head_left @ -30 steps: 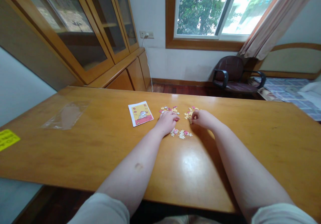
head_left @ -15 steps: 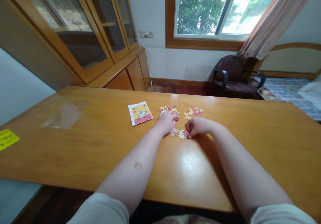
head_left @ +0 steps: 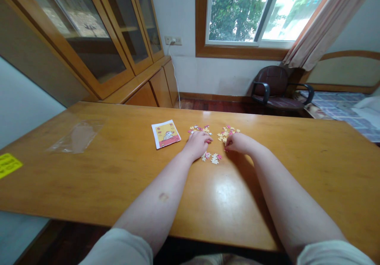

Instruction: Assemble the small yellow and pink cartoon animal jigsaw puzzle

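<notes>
Small jigsaw pieces lie in loose groups on the wooden table. My left hand [head_left: 197, 143] rests beside the back left group [head_left: 199, 129], its fingers curled over something red, too small to make out. The fingers of my right hand [head_left: 236, 143] are pinched together at the near edge of the back right group [head_left: 227, 131]; a bit of pink shows under the fingertips. Between and nearer than the hands are pale and pink pieces [head_left: 215, 159]. Left of my left hand lies a picture card [head_left: 166, 134] with a white animal on yellow and red.
A clear plastic bag [head_left: 78, 136] lies on the left of the table [head_left: 118, 178], with a yellow label [head_left: 9, 165] at the far left. Beyond the table stand a glass-door cabinet [head_left: 142, 65], an armchair [head_left: 271, 85] and a bed [head_left: 341, 105].
My right hand has moved away from the near pink and pale pieces, back and slightly right to the back right group. My left hand has stayed in place.
</notes>
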Demonstrator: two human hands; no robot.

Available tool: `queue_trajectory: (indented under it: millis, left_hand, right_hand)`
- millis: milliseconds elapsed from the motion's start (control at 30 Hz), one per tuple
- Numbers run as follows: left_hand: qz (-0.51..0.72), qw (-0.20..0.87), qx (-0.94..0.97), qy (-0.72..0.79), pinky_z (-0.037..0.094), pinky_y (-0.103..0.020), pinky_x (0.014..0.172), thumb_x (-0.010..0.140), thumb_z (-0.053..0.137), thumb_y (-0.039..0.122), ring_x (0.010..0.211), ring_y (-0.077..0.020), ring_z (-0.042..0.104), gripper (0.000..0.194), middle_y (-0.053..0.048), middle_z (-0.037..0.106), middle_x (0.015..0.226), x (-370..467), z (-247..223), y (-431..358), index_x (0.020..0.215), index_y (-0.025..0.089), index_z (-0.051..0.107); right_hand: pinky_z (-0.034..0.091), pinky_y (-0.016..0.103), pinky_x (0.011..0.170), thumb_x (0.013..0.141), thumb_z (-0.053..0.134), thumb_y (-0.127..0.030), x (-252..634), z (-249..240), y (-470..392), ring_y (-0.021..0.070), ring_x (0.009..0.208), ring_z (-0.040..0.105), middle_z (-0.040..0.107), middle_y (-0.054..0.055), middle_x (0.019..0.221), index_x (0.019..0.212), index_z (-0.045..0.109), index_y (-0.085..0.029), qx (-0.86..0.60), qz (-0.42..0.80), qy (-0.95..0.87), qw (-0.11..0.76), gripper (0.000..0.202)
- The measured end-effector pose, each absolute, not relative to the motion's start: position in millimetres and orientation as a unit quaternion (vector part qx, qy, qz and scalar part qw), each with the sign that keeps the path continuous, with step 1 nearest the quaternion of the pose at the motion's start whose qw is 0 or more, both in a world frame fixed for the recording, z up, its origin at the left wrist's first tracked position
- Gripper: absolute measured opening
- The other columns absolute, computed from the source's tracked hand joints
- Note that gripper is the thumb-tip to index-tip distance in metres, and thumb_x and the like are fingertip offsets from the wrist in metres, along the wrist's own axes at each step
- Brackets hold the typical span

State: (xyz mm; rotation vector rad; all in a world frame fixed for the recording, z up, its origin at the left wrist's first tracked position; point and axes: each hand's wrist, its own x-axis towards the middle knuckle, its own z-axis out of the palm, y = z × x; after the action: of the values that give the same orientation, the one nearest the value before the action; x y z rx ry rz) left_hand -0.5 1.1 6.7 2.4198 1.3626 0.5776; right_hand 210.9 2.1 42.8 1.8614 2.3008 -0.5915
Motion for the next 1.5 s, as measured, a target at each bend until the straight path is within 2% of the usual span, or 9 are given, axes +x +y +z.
queue_trajectory:
  millis: [100,233,333,600,900,1067,1200,1333,1500]
  left_hand:
    - [0.204,0.151,0.843,0.475,0.040,-0.038,0.099,0.081,0.046,0.012,0.105,-0.0216,0.053,0.035,-0.001,0.068,0.107,-1,6,1,0.096,0.026,0.073]
    - [0.209,0.148,0.842,0.475,0.041,-0.038,0.098,0.081,0.047,0.013,0.105,-0.0221,0.053,0.033,-0.002,0.068,0.106,-1,7,1,0.095,0.026,0.073]
    - [0.208,0.148,0.841,0.477,0.041,-0.038,0.098,0.081,0.047,0.012,0.104,-0.0218,0.054,0.033,-0.002,0.068,0.105,0,8,1,0.095,0.025,0.074]
    - [0.208,0.152,0.855,0.450,0.040,-0.039,0.099,0.080,0.047,0.012,0.105,-0.0214,0.053,0.034,-0.001,0.068,0.106,0,5,1,0.093,0.027,0.074]
    - [0.153,0.173,0.905,0.356,0.037,-0.041,0.101,0.078,0.051,0.012,0.108,-0.0213,0.051,0.034,0.000,0.066,0.110,0,8,-5,0.088,0.032,0.076]
    - [0.154,0.154,0.885,0.412,0.036,-0.040,0.102,0.079,0.049,0.013,0.109,-0.0213,0.051,0.036,0.001,0.067,0.110,0,6,-2,0.094,0.033,0.075]
    - [0.177,0.120,0.837,0.503,0.038,-0.042,0.099,0.079,0.050,0.015,0.108,-0.0237,0.051,0.032,-0.001,0.068,0.108,-1,5,0,0.091,0.029,0.076]
    - [0.192,0.112,0.811,0.541,0.038,-0.043,0.100,0.079,0.050,0.015,0.109,-0.0246,0.051,0.030,-0.002,0.068,0.107,-1,6,1,0.087,0.028,0.076]
    - [0.205,0.121,0.815,0.529,0.039,-0.041,0.099,0.080,0.050,0.015,0.108,-0.0238,0.053,0.029,-0.002,0.069,0.106,1,8,-1,0.090,0.026,0.075]
  right_hand:
    - [0.041,0.025,0.059,0.069,0.069,-0.029,206,42,1,0.0191,0.071,0.062,0.071,0.006,0.078,0.077,0.072,-0.021,0.629,-0.169,0.759,0.029,0.012]
    - [0.040,0.023,0.057,0.063,0.074,-0.032,197,38,-7,0.0154,0.067,0.061,0.070,0.001,0.075,0.083,0.070,-0.021,0.533,-0.287,0.796,0.010,0.023]
    - [0.039,0.022,0.054,0.062,0.074,-0.028,194,35,-9,0.0139,0.063,0.060,0.067,-0.002,0.069,0.079,0.070,-0.021,0.516,-0.318,0.795,0.029,0.019]
    - [0.040,0.023,0.058,0.067,0.070,-0.025,209,34,3,0.0153,0.067,0.061,0.070,0.002,0.074,0.077,0.074,-0.022,0.586,-0.223,0.779,0.006,0.011]
    - [0.042,0.025,0.063,0.075,0.062,-0.028,212,33,7,0.0192,0.076,0.063,0.072,0.007,0.086,0.086,0.075,-0.023,0.656,-0.121,0.745,-0.006,0.017]
    - [0.043,0.022,0.065,0.073,0.061,-0.018,206,43,-2,0.0154,0.072,0.062,0.072,0.003,0.079,0.083,0.075,-0.022,0.569,-0.213,0.794,-0.032,0.018]
    - [0.042,0.022,0.061,0.070,0.067,-0.025,194,45,-12,0.0139,0.065,0.060,0.071,0.001,0.074,0.082,0.075,-0.021,0.524,-0.288,0.801,-0.029,0.015]
    - [0.040,0.022,0.059,0.068,0.070,-0.028,183,43,-18,0.0125,0.062,0.057,0.068,-0.002,0.070,0.092,0.075,-0.024,0.497,-0.303,0.813,-0.010,0.025]
    - [0.038,0.021,0.057,0.068,0.070,-0.022,183,39,-16,0.0115,0.060,0.056,0.067,-0.003,0.069,0.087,0.075,-0.024,0.506,-0.294,0.811,0.002,0.020]
